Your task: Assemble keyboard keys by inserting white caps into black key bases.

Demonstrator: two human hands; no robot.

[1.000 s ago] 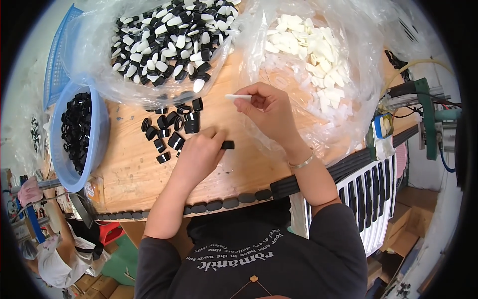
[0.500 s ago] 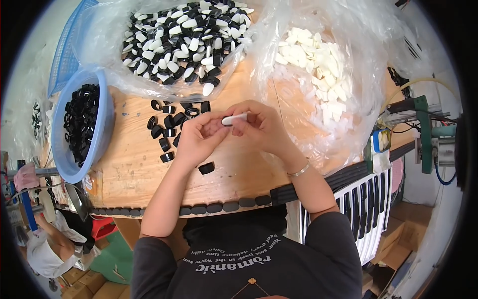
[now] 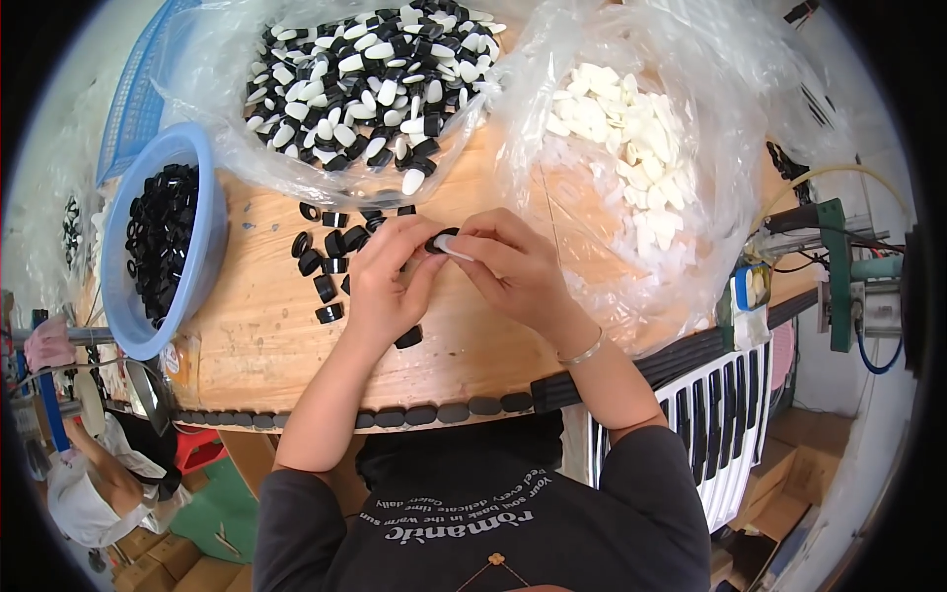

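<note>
Both of my hands meet over the middle of the wooden table. My left hand [image 3: 391,276] is closed on a black ring-shaped cap [image 3: 440,236], pinched at the fingertips. My right hand [image 3: 518,264] pinches a flat white oval piece [image 3: 454,252], which touches the cap's opening. How far the piece sits inside the cap is hidden by my fingers. Several loose black caps [image 3: 326,287] lie beside my left hand, and one more black cap [image 3: 409,337] lies under that wrist.
A blue basin [image 3: 212,237] full of black caps stands at the left. Behind my hands, a plastic bag holds a heap of black caps with white pieces [image 3: 365,89]. At the right, another clear bag holds white pieces [image 3: 641,138]. A green metal fixture [image 3: 838,266] stands far right.
The black cap now shows at my left fingertips, with the white piece tilted against it. My right hand has turned, its fingers now pointing down over the piece.
</note>
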